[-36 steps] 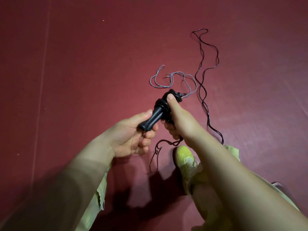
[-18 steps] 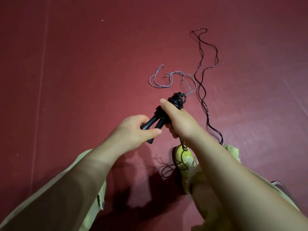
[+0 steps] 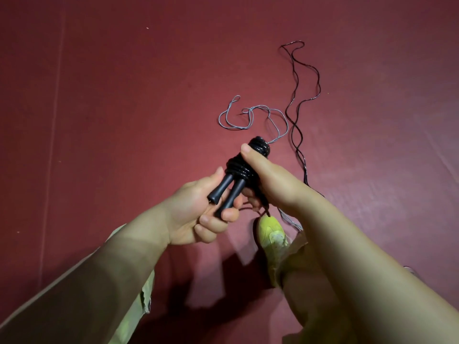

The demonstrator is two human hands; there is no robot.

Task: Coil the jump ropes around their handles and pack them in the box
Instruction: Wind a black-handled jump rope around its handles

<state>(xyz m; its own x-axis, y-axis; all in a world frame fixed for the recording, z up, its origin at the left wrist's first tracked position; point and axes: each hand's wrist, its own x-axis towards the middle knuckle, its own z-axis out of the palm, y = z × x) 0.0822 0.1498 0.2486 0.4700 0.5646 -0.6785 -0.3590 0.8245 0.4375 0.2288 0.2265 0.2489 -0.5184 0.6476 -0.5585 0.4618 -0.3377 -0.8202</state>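
Left hand point(image 3: 198, 214) is gripping the bare ends of the two slim black plastic handles point(image 3: 224, 192); right hand point(image 3: 263, 175) is clamping the coiled black rope bundle point(image 3: 250, 157) wound round them, thumb pressing on top. Step: mid-coiling. Loose black rope point(image 3: 295, 120) is trailing across the dark red floor point(image 3: 124, 95), beside a thin grey cord point(image 3: 248, 117). Next, probably: more wraps. Box not in view.

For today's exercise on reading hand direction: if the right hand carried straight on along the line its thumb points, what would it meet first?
The right hand points up and away over the coiled black handles. Beyond them, probably the grey rope on the red floor, though depth is unclear.
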